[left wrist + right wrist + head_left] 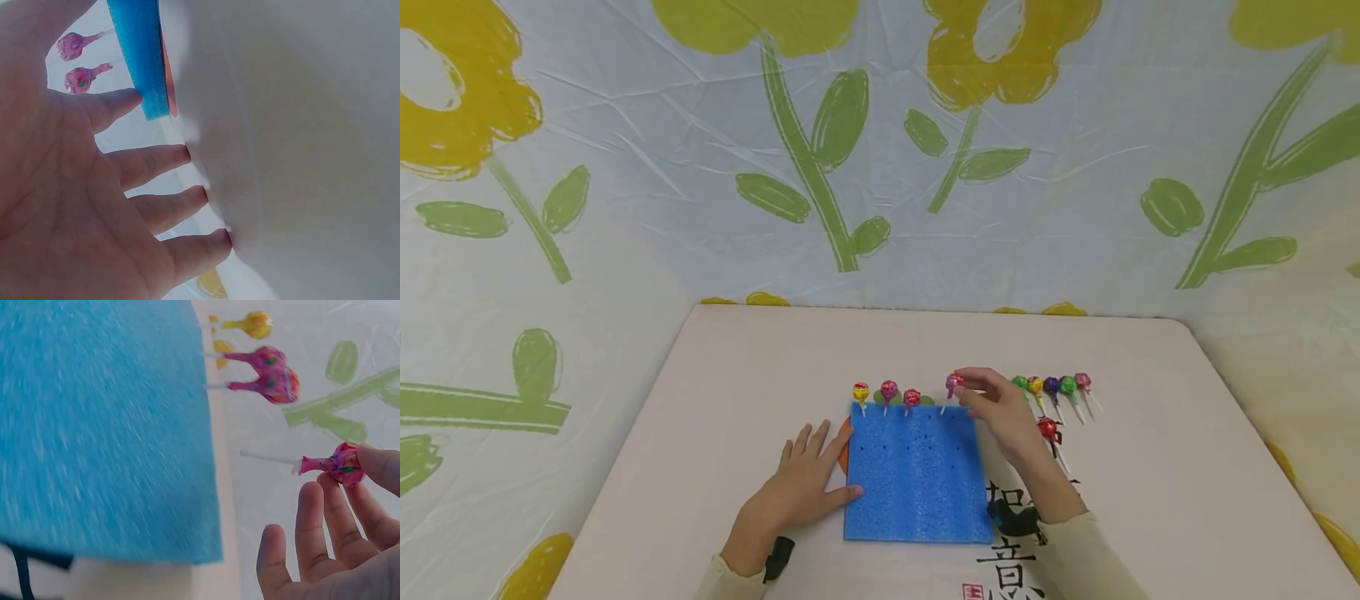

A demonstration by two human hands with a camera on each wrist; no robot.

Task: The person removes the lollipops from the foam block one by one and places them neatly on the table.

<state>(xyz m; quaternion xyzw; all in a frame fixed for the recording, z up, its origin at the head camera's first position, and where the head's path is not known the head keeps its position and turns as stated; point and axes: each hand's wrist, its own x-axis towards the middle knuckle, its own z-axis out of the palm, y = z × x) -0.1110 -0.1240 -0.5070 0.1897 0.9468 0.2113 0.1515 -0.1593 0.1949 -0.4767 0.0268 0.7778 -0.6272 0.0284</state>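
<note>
A blue foam board (917, 483) with small holes lies on the table. Along its far edge stand a yellow lollipop (861, 391), a pink-purple lollipop (889, 390) and a red-pink lollipop (912, 398), sticks down in the foam. My right hand (1003, 412) pinches a pink lollipop (347, 465) by its wrapped head, over the far right part of the board; in the right wrist view its white stick is apart from the foam. My left hand (797, 487) lies with fingers spread at the board's left edge, thumb and index finger touching it.
To the right of the board, several wrapped lollipops (1052, 386) lie in a row, and a red lollipop (1048, 428) lies nearer. Black characters (1011, 567) mark the pale tabletop (1187, 483). A flower-print cloth (1037, 233) hangs behind the table.
</note>
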